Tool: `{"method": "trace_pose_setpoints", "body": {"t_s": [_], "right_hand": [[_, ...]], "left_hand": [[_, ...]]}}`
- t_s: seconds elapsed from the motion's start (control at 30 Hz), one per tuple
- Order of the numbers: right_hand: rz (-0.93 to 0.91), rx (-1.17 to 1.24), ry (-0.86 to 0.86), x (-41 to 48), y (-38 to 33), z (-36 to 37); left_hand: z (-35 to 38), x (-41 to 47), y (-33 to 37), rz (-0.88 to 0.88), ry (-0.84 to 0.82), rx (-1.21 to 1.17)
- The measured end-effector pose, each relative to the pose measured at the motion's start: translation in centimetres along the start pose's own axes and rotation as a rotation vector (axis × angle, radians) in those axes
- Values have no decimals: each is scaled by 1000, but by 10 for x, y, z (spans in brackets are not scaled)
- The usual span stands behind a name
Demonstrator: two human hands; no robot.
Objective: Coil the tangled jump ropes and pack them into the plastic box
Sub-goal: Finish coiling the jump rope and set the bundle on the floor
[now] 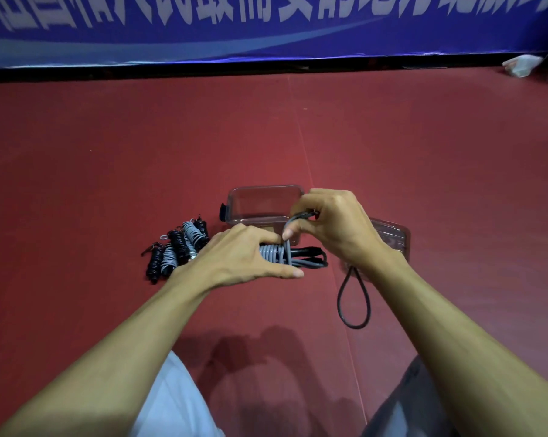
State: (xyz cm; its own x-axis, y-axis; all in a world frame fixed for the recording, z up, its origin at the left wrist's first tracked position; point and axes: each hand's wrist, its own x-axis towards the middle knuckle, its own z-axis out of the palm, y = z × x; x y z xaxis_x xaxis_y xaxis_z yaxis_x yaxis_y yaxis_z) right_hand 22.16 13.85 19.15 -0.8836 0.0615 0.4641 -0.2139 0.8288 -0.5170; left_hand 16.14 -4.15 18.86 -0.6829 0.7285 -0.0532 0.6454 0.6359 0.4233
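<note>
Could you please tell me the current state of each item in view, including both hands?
plastic box: open, upright on the floor, looks empty.
lid: off, lying right of the box, partly hidden.
coiled ropes: wound, piled left of the box.
grey rope: partly wound into a bundle.
left hand: grips the grey rope bundle.
right hand: pinches the rope's loose strand.
black loop: slack, below the right wrist.

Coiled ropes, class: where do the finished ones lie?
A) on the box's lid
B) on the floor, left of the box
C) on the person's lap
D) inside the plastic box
B: the coiled ropes lie in a cluster on the red floor, left of the clear plastic box.
</note>
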Motion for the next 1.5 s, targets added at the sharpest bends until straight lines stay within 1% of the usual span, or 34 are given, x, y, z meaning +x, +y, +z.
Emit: {"method": "trace_pose_setpoints", "body": {"t_s": [0.07,0.17,0.27,0.33,0.43,0.53,0.57,0.63,0.73,0.8,0.87,0.93,1.03,1.1,1.17,1.23,1.33,1.37,1.4,1.5], "right_hand": [[48,84,24,1,1,-2],[93,189,9,3,5,-4],[101,87,-5,4,10,-1],[84,-3,-45,4,12,3],[79,-33,-98,4,10,10],[130,8,-127,5,0,11],[153,10,-163,4,-3,10],[179,12,-241,4,-8,8],[293,41,-326,3,-9,7],[335,5,-399,1,-7,6],[339,-78,-470,-2,-4,5],[365,-97,-510,-5,0,4],[288,-157,-493,-5,0,1],[221,-174,-473,-5,-4,3],[162,-184,-492,-6,-9,4],[98,-214,-556,-7,-18,4],[17,-270,-683,-7,-26,9],[-16,-287,-682,-8,-25,10],[-54,-299,-645,-8,-24,12],[-119,-311,-481,-5,-21,4]], "left_hand": [[0,0,-4,60,57,-80],[-2,-2,-5,112,75,-355],[-8,-2,-3,127,125,-596],[-8,0,-3,95,173,-713],[-10,3,-4,22,223,-779],[-9,3,1,49,226,-817],[-8,3,0,55,222,-820],[-6,6,-3,53,242,-781],[-3,10,-10,-4,305,-706],[-1,13,-11,-35,328,-647],[0,16,-14,-66,375,-620],[-1,19,-19,-115,430,-629],[2,20,-27,-174,449,-547],[6,21,-33,-195,430,-410],[8,21,-37,-205,380,-188],[8,19,-37,-209,301,-1],[14,18,-32,-170,168,190],[16,18,-29,-146,126,234],[16,17,-27,-119,87,258],[14,14,-18,-41,3,234]]}}
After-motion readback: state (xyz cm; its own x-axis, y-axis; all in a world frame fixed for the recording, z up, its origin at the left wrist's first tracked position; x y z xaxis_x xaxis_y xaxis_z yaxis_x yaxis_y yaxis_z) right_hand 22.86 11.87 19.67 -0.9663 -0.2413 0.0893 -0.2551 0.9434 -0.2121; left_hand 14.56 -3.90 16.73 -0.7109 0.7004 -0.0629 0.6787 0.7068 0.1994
